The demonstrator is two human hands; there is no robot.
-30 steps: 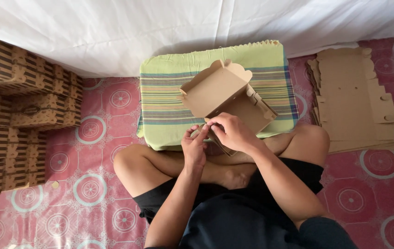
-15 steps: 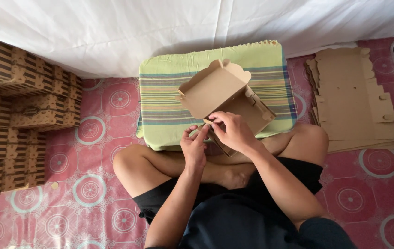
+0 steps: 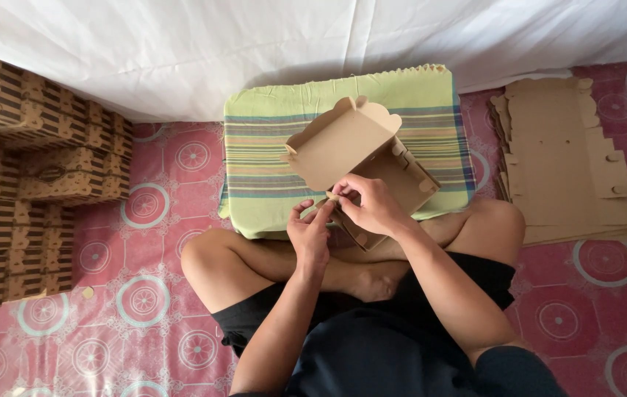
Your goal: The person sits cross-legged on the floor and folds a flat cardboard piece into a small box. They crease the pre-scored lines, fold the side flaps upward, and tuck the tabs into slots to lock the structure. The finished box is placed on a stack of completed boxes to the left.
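A brown cardboard box [image 3: 361, 158], half folded with its lid flap raised, sits tilted over a green striped cushion [image 3: 269, 158] in front of my crossed legs. My right hand [image 3: 372, 206] pinches a small flap at the box's near left corner. My left hand [image 3: 311, 231] holds the same corner from below, fingers touching the flap and the right hand's fingertips.
A stack of flat brown cardboard blanks [image 3: 567, 162] lies on the right. Piles of folded patterned boxes [image 3: 30, 173] stand at the left. A white cloth [image 3: 181, 51] hangs along the back. The floor mat [image 3: 137, 301] is pink with circles.
The box has shifted slightly and its lid stands a little more upright. Both hands stay at the near corner, fingers closing further on the flap.
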